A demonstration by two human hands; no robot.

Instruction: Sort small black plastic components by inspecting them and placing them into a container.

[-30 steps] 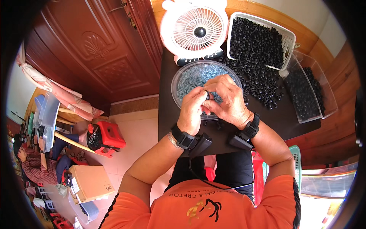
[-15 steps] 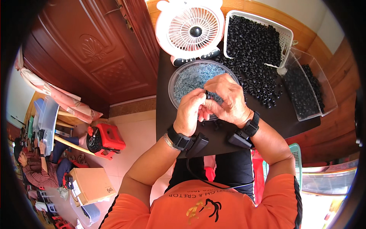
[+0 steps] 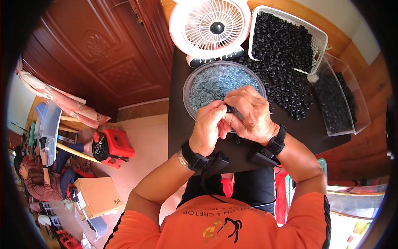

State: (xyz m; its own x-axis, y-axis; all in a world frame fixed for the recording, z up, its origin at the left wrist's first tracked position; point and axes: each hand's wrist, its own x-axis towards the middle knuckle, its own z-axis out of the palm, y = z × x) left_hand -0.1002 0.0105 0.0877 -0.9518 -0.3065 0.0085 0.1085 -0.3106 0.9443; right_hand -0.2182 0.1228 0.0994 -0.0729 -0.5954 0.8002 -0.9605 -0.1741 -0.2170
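Over the near side of a round clear tub [image 3: 187,92] of small bluish see-through pieces [image 3: 222,81], my two hands meet fingertip to fingertip. My left hand [image 3: 206,128] is closed, pinching a small round black cap-like part [image 3: 229,108] between thumb and forefinger. Curled against it from the other side, the fingers of my right hand [image 3: 253,114] are closed too. What they pinch is mostly hidden behind the knuckles. Many similar black parts [image 3: 286,93] lie loose to the right of the tub.
A white basket [image 3: 322,45] tips black parts onto the dark table [image 3: 178,124]. Right of it stands a clear bin [image 3: 358,112] of black parts. A pink-and-white fan [image 3: 215,29] stands behind the tub. At far left, another person [image 3: 43,184] sits near a cardboard box [image 3: 97,197] and red stool [image 3: 120,143].
My hands stay together over the near side of the tub. My right fingers have shifted and curl lower around the black part. The whole view has moved slightly.
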